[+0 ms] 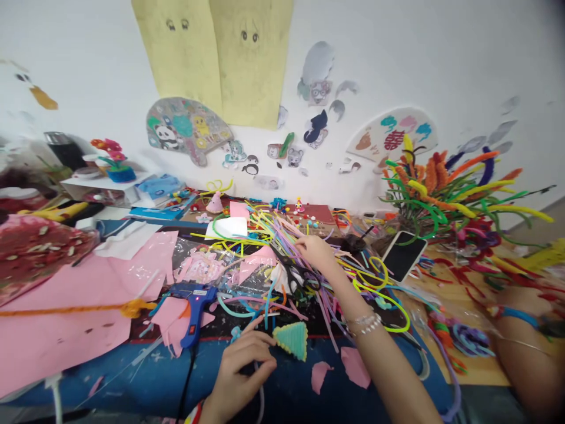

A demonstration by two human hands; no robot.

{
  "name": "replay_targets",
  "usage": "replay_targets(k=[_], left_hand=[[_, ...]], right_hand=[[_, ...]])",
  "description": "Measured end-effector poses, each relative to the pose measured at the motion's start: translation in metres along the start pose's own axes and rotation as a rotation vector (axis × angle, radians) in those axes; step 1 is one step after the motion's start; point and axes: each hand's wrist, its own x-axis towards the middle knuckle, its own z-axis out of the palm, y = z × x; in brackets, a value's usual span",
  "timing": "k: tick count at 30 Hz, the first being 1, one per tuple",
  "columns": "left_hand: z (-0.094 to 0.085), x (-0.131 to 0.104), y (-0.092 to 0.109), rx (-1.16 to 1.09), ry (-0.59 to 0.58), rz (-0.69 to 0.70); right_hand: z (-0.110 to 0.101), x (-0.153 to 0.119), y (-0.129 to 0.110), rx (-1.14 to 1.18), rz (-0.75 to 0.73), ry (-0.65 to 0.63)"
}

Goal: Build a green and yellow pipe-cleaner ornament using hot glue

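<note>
My left hand [242,372] is held above the front edge of the work mat, thumb and fingers apart, with nothing seen between them. Just right of its fingertips lies a green triangular pipe-cleaner piece [292,340] with a yellow edge. My right hand [314,252], a beaded bracelet on its wrist, reaches into a heap of pastel pipe cleaners [282,229]. Its fingers are bent together on a pipe cleaner among the strands; the fingertips are partly hidden. Black-handled scissors [296,278] lie below that hand, on the heap.
A blue hot glue gun [194,309] lies left of centre, near pink felt sheets [83,294]. A phone [404,256] leans at the right, before a bunch of colourful pipe-cleaner stems [441,188]. Another person's arm [525,341] rests at the far right. Felt scraps [355,366] lie in front.
</note>
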Motion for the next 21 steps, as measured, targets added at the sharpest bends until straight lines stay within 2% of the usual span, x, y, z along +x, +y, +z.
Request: replay_targets(k=[3,7,13,17,19,21], left_hand=[[-0.001,-0.003,-0.002,-0.032,0.039,-0.03],[0.0,-0.002,-0.002,0.007,0.002,-0.02],[0.0,-0.001,0.001,0.094,-0.015,-0.034],[0.0,-0.001,0.003,0.113,-0.009,-0.024],[0.0,-0.001,0.003,0.112,0.001,-0.02],[-0.001,-0.001,0.003,0.11,0.007,-0.016]], right_hand=[[0.014,0.029,-0.014,0.021,-0.049,-0.037],[0.033,0.064,-0.038,0.054,-0.09,-0.023],[0.052,0.105,-0.063,0.191,-0.029,0.044],[0.044,0.125,-0.067,0.38,0.035,0.162],[0.029,0.138,-0.068,0.503,0.058,0.261],[0.005,0.155,-0.071,0.631,0.058,0.391]])
